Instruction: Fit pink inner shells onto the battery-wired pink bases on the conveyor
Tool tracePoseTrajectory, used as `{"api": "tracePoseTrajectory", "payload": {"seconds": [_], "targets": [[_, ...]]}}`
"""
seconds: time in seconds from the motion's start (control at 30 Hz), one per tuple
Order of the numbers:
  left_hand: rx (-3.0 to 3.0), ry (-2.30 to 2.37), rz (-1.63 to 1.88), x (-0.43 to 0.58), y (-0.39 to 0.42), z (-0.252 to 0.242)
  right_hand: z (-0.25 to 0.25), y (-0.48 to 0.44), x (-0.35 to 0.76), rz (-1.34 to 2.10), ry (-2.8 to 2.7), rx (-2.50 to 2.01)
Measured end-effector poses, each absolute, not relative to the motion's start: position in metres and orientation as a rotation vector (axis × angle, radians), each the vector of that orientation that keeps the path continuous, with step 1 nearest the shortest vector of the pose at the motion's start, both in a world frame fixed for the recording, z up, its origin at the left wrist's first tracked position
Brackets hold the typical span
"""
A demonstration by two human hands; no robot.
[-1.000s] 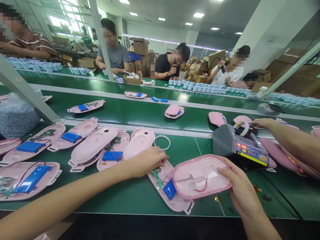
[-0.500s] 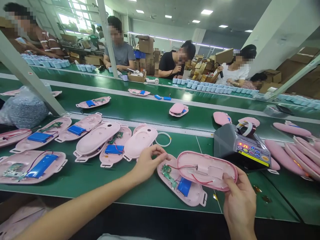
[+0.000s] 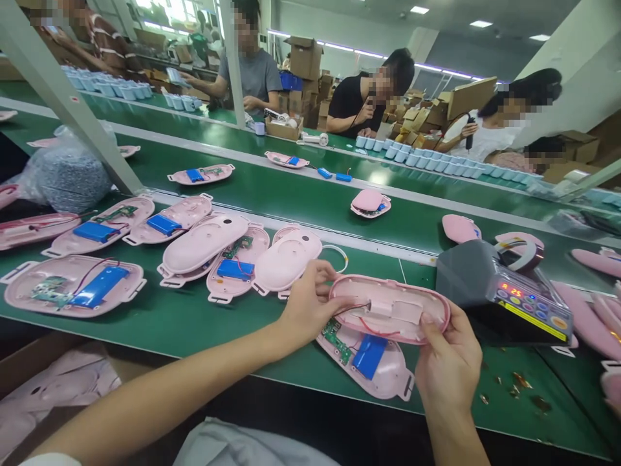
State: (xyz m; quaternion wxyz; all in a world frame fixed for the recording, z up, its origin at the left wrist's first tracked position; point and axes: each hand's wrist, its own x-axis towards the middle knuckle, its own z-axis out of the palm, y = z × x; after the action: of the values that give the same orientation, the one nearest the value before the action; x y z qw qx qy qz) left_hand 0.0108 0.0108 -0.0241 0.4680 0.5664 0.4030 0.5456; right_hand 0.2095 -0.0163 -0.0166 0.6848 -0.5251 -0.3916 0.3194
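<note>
My right hand (image 3: 451,362) is closed on the right end of a pink oval cover (image 3: 406,313), its hollow inside facing me, thumb on the inner face. At the cover's left end, my left hand (image 3: 308,307) is also closed on it, with the thumb pressed inside by the thin red and dark wires (image 3: 361,304). Below the raised cover lies a pink bottom shell (image 3: 391,382) with strap loops. In this shell sit a blue battery (image 3: 369,357) and a green circuit board (image 3: 339,343), partly hidden by the cover and my left hand.
A dark tape dispenser (image 3: 466,278) with a lit red display stands on the right, with tape scraps (image 3: 521,380) before it. Several pink shells (image 3: 204,243) lie on the left. Behind runs a green conveyor (image 3: 291,188); co-workers sit beyond it by light-blue cups (image 3: 431,158).
My left hand has moved from beside the cover onto its left end, with the thumb inside. The cover has shifted slightly left and up in view. The camera view has turned a little.
</note>
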Motion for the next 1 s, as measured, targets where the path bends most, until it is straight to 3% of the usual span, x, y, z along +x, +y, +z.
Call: {"api": "tracePoseTrajectory", "payload": {"seconds": [0.13,0.3,0.43,0.6,0.9,1.0], "targets": [[1.127,0.934,1.154,0.007,0.015,-0.023,-0.013,-0.006,0.216,0.624,-1.119,-1.317],[1.138,0.983,1.165,0.006,0.013,-0.022,0.024,0.012,0.197,-0.002,-1.966,-1.267],[1.13,0.985,1.157,0.007,0.01,-0.021,0.039,0.039,0.178,0.07,-2.491,-1.298],[1.26,0.915,1.059,0.0,0.015,-0.019,0.034,0.05,0.181,0.401,-2.382,-1.277],[1.358,0.967,0.948,-0.002,0.024,-0.015,0.024,0.044,0.177,0.243,-2.275,-1.244],[1.384,1.02,0.905,-0.003,0.026,-0.013,0.017,0.017,0.203,0.183,-1.933,-1.216]]}}
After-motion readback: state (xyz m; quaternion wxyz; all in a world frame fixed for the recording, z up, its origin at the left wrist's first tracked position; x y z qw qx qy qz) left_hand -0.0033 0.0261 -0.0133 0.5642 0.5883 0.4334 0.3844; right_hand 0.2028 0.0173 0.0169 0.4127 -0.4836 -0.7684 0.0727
